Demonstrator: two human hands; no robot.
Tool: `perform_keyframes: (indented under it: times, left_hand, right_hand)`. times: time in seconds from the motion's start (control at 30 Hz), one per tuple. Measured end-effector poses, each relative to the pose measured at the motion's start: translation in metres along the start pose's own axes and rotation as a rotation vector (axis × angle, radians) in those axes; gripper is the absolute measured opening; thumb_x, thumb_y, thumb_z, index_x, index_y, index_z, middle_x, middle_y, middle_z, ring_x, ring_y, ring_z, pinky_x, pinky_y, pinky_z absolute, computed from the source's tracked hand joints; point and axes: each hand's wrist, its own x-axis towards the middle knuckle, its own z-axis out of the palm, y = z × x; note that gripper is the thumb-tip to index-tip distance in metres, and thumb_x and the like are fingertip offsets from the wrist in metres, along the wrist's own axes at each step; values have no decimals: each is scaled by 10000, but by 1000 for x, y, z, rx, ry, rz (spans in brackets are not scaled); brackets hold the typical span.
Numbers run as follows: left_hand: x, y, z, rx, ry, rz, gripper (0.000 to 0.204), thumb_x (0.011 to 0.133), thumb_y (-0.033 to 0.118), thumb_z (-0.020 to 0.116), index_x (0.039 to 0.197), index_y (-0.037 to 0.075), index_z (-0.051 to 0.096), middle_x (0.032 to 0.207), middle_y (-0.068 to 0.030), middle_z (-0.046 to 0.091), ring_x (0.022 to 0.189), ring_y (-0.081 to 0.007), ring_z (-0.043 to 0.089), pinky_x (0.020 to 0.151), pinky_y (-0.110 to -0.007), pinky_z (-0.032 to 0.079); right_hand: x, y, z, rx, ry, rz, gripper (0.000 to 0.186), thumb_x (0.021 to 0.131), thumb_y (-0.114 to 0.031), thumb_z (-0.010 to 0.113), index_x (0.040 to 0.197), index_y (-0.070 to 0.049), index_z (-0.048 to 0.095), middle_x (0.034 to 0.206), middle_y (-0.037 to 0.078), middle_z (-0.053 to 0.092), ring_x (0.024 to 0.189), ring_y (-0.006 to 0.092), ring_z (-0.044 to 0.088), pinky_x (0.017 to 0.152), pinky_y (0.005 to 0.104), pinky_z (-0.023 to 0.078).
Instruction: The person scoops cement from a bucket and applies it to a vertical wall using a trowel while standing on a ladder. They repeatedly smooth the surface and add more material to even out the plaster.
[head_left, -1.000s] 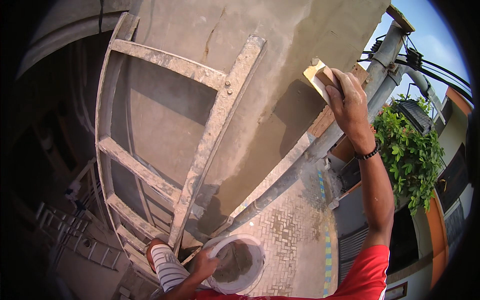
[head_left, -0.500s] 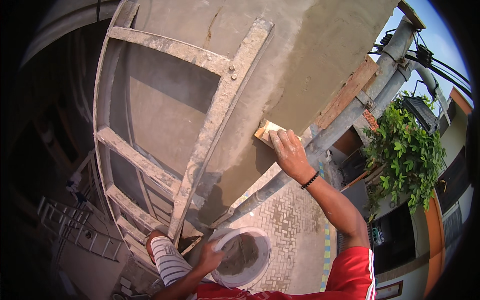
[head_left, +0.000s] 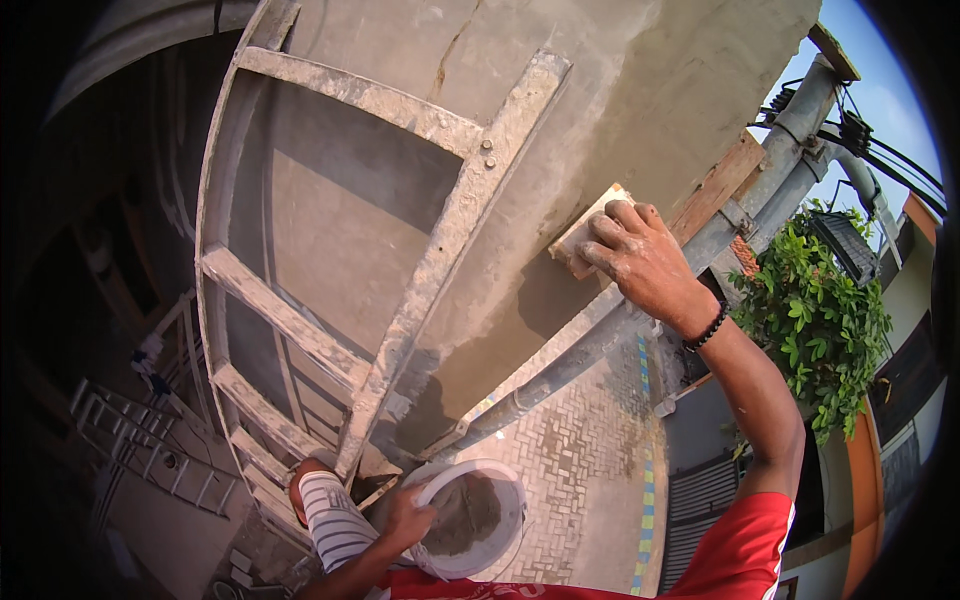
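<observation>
My right hand [head_left: 645, 260] is closed on a small, pale rectangular float [head_left: 575, 240], held against a damp, darker band of plaster [head_left: 640, 120] on the grey wall. My left hand [head_left: 405, 515] grips the rim of a white plastic bucket [head_left: 515, 505] low in the picture, with grey mortar [head_left: 470, 510] inside it. A mortar-spattered ladder [head_left: 515, 130] rests along the wall left of the float. Beside the bucket, my leg in a striped covering [head_left: 330, 515] reaches to the ladder's lower rungs.
A grey pole [head_left: 800, 120] with cables and a wooden board [head_left: 715, 185] run along the wall's right edge. Below lies a paved alley [head_left: 570, 460]. A leafy tree [head_left: 820, 330] and house fronts stand at right. Another ladder [head_left: 190, 480] shows at lower left.
My right hand and float swept down and left from high on the right, then came slightly back up and rightward. My left hand stays at the bucket's rim.
</observation>
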Motion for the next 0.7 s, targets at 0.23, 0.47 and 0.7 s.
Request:
perform_keyframes:
  times: [0.23, 0.47, 0.7]
  left_hand:
    - [5, 15, 16, -89, -93, -86, 390, 731, 37, 611, 1111, -14, 682, 1003, -191, 694, 921, -282, 677, 837, -363, 512]
    - [1, 16, 14, -65, -65, 47, 452, 726, 34, 618, 1173, -5, 672, 1059, -192, 698, 965, -278, 679, 886, -355, 512]
    - [-6, -1, -1, -107, 21, 61, 410, 746, 50, 622, 1148, -5, 682, 880, -108, 697, 801, -170, 652, 743, -322, 507]
  right_hand:
    - [22, 21, 25, -113, -61, -121, 88, 832, -216, 586, 766, -258, 625, 895, -52, 502, 1001, 155, 471, 879, 332, 382]
    - [25, 13, 29, -119, -79, -127, 79, 815, -213, 597, 798, -241, 669, 928, -52, 536, 1010, 158, 490, 888, 330, 396]
    - [26, 18, 18, -129, -142, -140, 203, 828, -208, 585, 945, -264, 741, 1001, -29, 552, 1027, 165, 498, 911, 344, 395]
